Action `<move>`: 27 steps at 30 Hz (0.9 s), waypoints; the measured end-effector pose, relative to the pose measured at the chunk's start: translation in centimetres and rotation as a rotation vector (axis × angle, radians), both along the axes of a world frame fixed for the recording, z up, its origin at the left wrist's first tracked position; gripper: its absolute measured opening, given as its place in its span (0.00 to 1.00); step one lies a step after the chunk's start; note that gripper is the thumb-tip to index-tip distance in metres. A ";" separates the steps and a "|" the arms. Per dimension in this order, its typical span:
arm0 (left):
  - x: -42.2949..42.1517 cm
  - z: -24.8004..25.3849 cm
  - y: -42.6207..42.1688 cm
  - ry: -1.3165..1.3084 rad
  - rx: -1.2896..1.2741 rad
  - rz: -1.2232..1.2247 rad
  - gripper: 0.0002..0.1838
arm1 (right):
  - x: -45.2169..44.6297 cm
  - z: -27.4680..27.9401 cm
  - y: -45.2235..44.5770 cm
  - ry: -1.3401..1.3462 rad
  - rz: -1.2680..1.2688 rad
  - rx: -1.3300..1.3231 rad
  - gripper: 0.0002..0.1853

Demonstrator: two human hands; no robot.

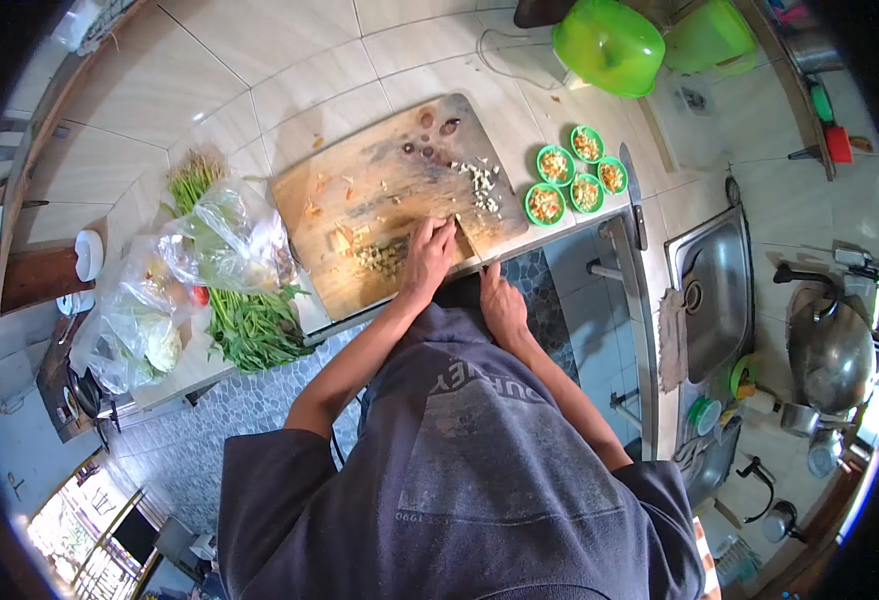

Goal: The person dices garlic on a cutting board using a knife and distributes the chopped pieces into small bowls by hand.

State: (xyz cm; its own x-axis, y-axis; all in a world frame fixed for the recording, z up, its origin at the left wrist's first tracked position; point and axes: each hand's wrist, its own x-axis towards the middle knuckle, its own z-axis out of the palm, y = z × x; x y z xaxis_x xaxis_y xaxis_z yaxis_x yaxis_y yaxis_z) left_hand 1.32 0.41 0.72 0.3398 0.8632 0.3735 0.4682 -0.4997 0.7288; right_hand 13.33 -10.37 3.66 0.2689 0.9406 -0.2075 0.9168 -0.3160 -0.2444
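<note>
My left hand [429, 262] rests on the wooden cutting board [399, 130], fingers bent and pressed together beside a knife [465, 242]. Whatever small piece lies under those fingertips is hidden. At the board's front edge, my right hand [502, 305] is closed around the knife's handle. To the left of my left hand spreads a pile of small chopped pale pieces [384, 258], with a few larger yellowish chunks [342, 238] at its far end. More chopped white bits [481, 185] are scattered on the board's right side.
Several green cups [546, 205] of chopped food stand right of the board, near another knife [633, 190]. Leafy greens [249, 325] and plastic bags [139, 310] of vegetables lie left. A metal sink [714, 290] is at right, a green basin [609, 45] behind.
</note>
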 end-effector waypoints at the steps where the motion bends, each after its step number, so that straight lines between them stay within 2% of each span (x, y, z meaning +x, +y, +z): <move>1: 0.0 0.1 0.1 -0.012 0.015 0.002 0.09 | -0.2 -0.1 0.3 0.047 -0.019 -0.011 0.15; 9: 0.4 -0.4 0.5 -0.019 0.033 0.034 0.08 | 0.0 -0.2 0.6 0.059 -0.088 -0.019 0.14; 13: 0.4 -0.1 0.1 -0.010 0.031 0.044 0.08 | -0.1 -0.1 0.5 0.102 -0.057 0.047 0.14; 19: 0.4 -0.6 0.0 -0.022 0.002 0.051 0.08 | -0.5 -0.4 0.3 0.201 -0.051 0.005 0.14; 27: 0.2 -1.2 -0.8 -0.069 -0.074 0.060 0.09 | -0.3 -1.9 0.4 0.127 0.030 0.050 0.14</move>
State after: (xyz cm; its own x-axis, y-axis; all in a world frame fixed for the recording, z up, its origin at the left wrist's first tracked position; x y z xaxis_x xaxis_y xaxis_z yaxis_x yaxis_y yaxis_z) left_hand 1.55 -0.35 -0.45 0.2626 0.9073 0.3284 0.4425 -0.4157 0.7946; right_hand 12.98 -9.96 1.72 0.2147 0.9579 -0.1904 0.8865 -0.2730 -0.3737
